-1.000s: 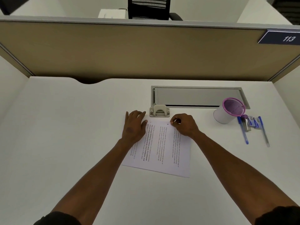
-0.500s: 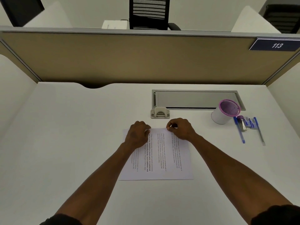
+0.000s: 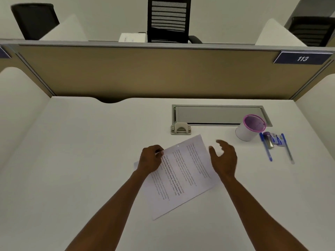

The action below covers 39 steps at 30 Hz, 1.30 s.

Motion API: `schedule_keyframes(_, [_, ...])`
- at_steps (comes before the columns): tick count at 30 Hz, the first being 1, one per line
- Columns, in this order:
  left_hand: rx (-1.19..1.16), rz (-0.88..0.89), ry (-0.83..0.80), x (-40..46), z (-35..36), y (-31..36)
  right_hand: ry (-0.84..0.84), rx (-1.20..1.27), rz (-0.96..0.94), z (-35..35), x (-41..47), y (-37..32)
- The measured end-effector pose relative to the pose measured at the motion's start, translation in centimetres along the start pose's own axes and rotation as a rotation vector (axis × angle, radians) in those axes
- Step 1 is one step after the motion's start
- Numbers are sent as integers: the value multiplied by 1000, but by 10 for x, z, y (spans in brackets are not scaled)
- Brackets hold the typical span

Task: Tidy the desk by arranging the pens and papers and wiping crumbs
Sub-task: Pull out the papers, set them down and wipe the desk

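Printed papers (image 3: pixel 183 174) lie turned at an angle on the white desk (image 3: pixel 81 160), their far corner pointing toward the hole punch. My left hand (image 3: pixel 151 159) pinches their upper left edge, fingers closed on the sheets. My right hand (image 3: pixel 223 157) hovers just right of the papers with fingers spread, holding nothing. To the right, a white pen cup (image 3: pixel 251 127) with a purple rim lies tipped toward me. Beside it rest two blue pens (image 3: pixel 266 147) and a small purple-capped item (image 3: pixel 270 141).
A beige hole punch (image 3: pixel 180 128) sits beyond the papers, in front of a grey cable tray lid (image 3: pixel 217 115). A tan partition (image 3: pixel 163 73) closes the back; white side panels flank the desk. Black chairs stand beyond the partition.
The papers have rotated, their far right corner swinging away from me. My right hand let go of the top edge and opened to the right. The left hand keeps its grip.
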<state>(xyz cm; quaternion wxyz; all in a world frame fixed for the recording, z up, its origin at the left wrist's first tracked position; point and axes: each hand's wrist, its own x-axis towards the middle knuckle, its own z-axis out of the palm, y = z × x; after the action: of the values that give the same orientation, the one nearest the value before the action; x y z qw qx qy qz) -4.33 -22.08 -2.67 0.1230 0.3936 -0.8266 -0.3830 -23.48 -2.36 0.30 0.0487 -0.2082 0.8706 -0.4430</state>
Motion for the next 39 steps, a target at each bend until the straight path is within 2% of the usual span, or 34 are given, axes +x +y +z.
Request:
schedule_keyframes(2, [-26, -45, 41, -9, -1, -1, 14, 62, 200, -12, -30, 9])
schedule_keyframes(5, [-61, -115, 62, -23, -1, -3, -67, 128, 431, -22, -75, 18])
schedule_keyframes(10, [-149, -179, 49, -46, 4, 1, -158, 151, 527, -20, -109, 13])
schedule_keyframes(14, [-319, -285, 48, -61, 6, -1, -149, 150, 552, -16, -112, 6])
schedule_keyframes(18, [-448, -304, 50, -70, 3, -7, -136, 145, 557, -17, -113, 3])
schedule_keyframes(21, [-533, -331, 65, -74, 1, -8, -167, 232, 582, -16, -113, 7])
schedule_keyframes(24, [-609, -357, 69, -78, 3, -7, -263, 482, 633, -17, -108, 5])
schedule_keyframes(27, [-604, -371, 58, -82, 4, -7, -269, 642, 643, -18, -101, -1])
schedule_keyframes(33, [-604, -392, 62, -90, 0, -4, -247, 649, 546, -23, -91, -7])
schedule_keyframes(39, [-601, -313, 23, -91, -12, 7, -248, 700, 414, -34, -80, -22])
